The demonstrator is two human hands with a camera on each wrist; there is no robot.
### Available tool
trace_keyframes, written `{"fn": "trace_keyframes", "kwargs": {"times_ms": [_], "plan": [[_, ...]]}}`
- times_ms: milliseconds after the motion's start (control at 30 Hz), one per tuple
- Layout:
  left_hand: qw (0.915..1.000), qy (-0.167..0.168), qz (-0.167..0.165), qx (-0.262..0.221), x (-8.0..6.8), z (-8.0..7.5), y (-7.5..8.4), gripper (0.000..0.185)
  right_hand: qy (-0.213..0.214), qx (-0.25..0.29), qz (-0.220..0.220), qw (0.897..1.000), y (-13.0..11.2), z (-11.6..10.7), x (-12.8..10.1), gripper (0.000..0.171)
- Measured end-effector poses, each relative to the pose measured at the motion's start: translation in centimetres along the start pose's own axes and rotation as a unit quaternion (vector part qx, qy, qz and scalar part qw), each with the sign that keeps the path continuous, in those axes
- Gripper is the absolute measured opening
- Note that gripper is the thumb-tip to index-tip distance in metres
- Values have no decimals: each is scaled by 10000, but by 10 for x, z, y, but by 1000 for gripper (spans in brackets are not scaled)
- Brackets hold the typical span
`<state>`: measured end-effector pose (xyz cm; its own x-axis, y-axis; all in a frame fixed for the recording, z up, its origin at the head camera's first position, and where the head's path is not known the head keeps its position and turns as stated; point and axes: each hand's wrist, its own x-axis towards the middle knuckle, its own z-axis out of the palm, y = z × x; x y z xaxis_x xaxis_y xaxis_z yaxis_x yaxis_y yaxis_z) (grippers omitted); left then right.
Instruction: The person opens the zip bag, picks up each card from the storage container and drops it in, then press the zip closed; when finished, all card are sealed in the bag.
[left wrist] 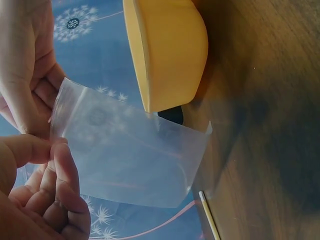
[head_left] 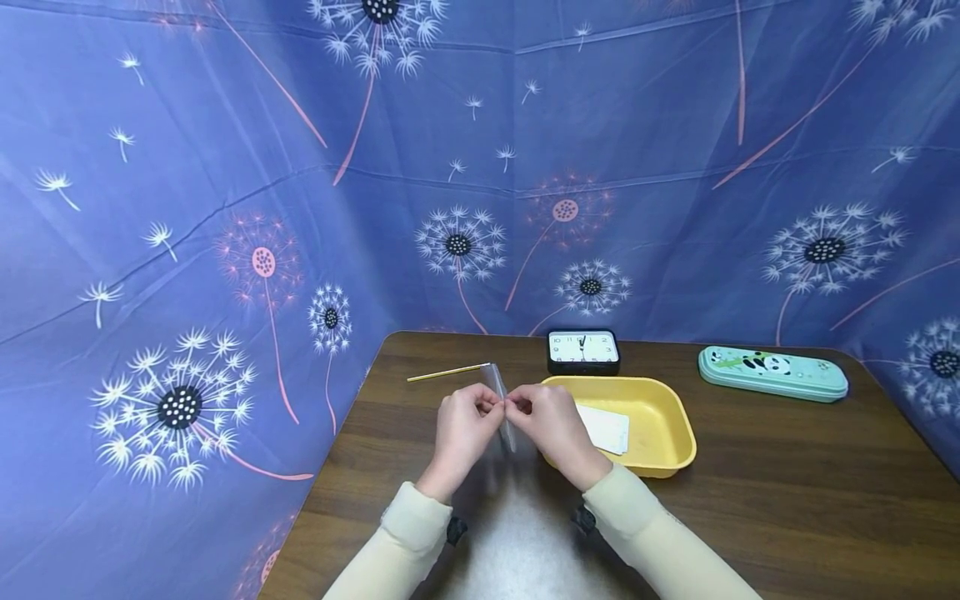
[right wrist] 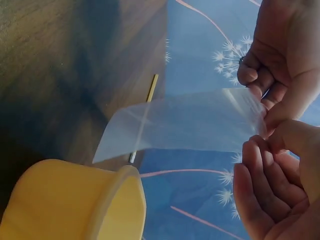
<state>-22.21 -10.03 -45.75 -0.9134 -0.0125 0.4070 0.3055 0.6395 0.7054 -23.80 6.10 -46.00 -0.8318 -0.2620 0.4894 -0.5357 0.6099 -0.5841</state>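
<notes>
A clear plastic bag (left wrist: 130,150) hangs upright above the table between both hands. My left hand (head_left: 463,427) pinches its top edge between thumb and index finger. Right beside it, the right hand (head_left: 557,427) pinches the same edge, and the fingertips of the two hands nearly meet. Seen from the right wrist, the bag (right wrist: 185,122) looks flat, with nothing visible inside. A slim yellow pencil (head_left: 444,373) lies on the table behind the left hand. To the right stands a yellow plastic basin (head_left: 678,442) holding white cards (head_left: 606,429), partly hidden by the right hand.
Behind the basin stands a black-framed clock (head_left: 583,350). A mint-green pencil case (head_left: 772,373) with a panda picture lies at the back right. The brown wooden table (head_left: 787,500) backs onto a blue dandelion-print cloth (head_left: 660,192).
</notes>
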Motion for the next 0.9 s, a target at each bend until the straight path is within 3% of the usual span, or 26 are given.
{"fn": "trace_keyframes", "kwargs": {"times_ms": [267, 467, 767, 900], "plan": [[9986, 248, 14, 458, 2, -5, -4, 10, 264, -642, -392, 9968, 6, -8, 2, 11], [9975, 370, -8, 595, 1, -15, -14, 11, 221, -813, -273, 9961, 15, -17, 4, 8], [9968, 290, -107, 740, 0, -26, -18, 6, 192, -858, -317, 9956, 20, -31, 8, 10], [9946, 164, -92, 1020, 1, -26, -16, 16, 176, -828, -496, 9952, 16, -30, 8, 9]]}}
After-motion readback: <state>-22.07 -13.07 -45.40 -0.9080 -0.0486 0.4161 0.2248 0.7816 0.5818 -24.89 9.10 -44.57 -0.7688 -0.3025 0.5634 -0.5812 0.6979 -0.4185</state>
